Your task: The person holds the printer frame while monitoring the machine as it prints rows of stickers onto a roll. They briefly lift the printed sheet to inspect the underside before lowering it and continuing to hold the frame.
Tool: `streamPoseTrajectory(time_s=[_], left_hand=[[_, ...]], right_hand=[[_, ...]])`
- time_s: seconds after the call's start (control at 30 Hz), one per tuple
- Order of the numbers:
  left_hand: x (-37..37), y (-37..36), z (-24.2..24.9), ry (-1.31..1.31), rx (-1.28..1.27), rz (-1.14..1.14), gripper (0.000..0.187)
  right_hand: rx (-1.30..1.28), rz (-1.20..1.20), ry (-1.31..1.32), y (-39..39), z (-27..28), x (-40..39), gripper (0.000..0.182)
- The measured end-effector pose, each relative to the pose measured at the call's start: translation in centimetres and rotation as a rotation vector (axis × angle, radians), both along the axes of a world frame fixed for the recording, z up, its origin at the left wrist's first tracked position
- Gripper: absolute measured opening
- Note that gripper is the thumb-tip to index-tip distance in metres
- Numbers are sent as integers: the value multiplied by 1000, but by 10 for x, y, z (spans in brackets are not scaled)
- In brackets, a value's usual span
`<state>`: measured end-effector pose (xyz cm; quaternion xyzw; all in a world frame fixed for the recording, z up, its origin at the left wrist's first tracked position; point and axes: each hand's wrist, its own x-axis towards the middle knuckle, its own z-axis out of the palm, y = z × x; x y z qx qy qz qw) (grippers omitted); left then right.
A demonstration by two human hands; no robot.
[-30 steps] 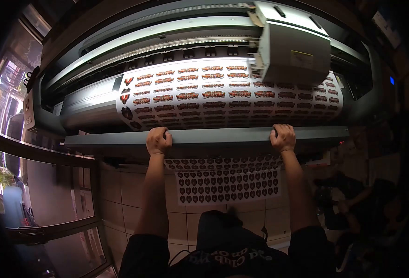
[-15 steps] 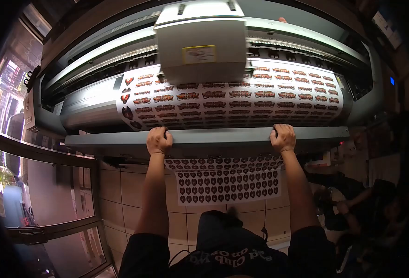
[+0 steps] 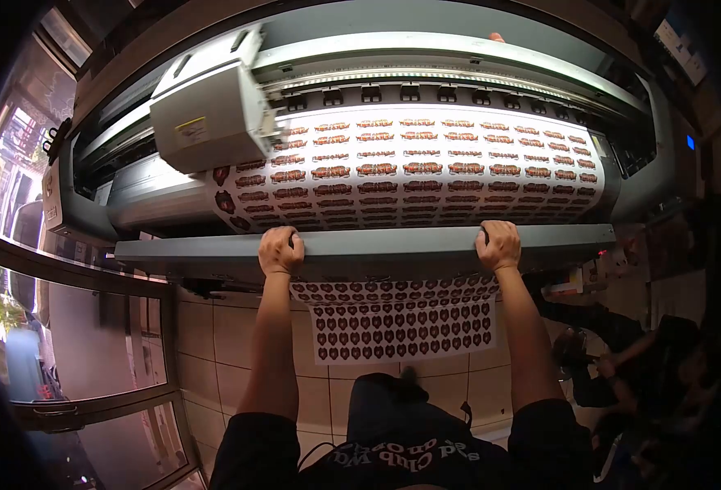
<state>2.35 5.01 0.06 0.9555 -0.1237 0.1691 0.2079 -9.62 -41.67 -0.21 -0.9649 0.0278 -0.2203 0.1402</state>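
My left hand (image 3: 280,250) is curled over the grey front bar (image 3: 389,242) of a wide printer, left of the middle. Farther right, my right hand (image 3: 499,245) wraps round the same bar. Behind the bar lies a white printed sheet (image 3: 401,155) with rows of small red and brown designs. The white print carriage (image 3: 209,118) sits over the left end of that sheet. Below the bar, between my forearms, hangs a printed length (image 3: 403,331) with rows of dark heart-like shapes.
Glass doors (image 3: 91,335) stand at the left. Tiled floor (image 3: 238,331) shows beneath the printer. At the lower right another person (image 3: 622,359) is in shadow, partly visible. A small blue-lit display (image 3: 691,143) is on the right.
The print carriage has moved left, from the middle of the sheet to its left end, uncovering printed rows. Both my hands have stayed on the bar.
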Motion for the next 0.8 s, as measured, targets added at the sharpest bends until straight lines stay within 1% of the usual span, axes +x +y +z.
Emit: streamPoseTrajectory(time_s=[0.27, 0.33, 0.53, 0.8], left_hand=[[2, -1, 1, -52, -13, -5, 24], [0, -2, 4, -26, -12, 7, 23], [2, 0, 0, -56, 13, -9, 23], [3, 1, -2, -33, 36, -9, 24]], right_hand=[[0, 9, -5, -1, 1, 2, 25], [-4, 11, -1, 0, 1, 2, 24], [1, 14, -31, -1, -1, 1, 25], [3, 3, 12, -1, 0, 1, 25]])
